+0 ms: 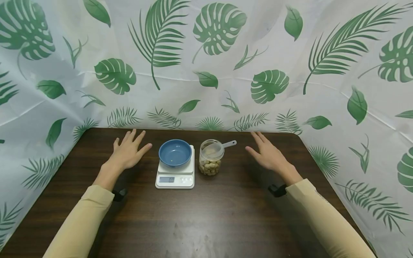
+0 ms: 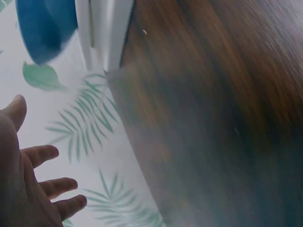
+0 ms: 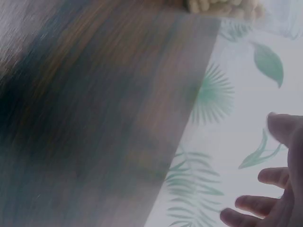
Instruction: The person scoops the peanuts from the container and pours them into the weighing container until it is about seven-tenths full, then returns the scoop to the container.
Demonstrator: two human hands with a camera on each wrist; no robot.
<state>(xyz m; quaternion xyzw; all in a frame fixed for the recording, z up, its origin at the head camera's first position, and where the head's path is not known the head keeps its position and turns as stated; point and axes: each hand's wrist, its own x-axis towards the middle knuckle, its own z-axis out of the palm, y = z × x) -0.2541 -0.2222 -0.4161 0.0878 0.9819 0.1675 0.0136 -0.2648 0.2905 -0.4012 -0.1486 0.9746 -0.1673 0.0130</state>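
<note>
A blue bowl (image 1: 175,153) sits on a white kitchen scale (image 1: 175,181) with a small grey display. Just right of the scale stands a clear jar (image 1: 209,165), its lower part filled with pale tan lumps that look like nuts. Across the jar's mouth lies a translucent scoop (image 1: 217,149), its handle pointing right. My left hand (image 1: 127,150), fingers spread, is left of the bowl and touches nothing. On the other side, my right hand (image 1: 266,154) is held to the right of the jar with straight fingers and holds nothing.
Everything stands on a dark brown wooden table (image 1: 206,218). A white sheet with green leaf prints (image 1: 222,82) hangs behind the table and along its sides. Black wrist bands (image 1: 277,190) show below both hands.
</note>
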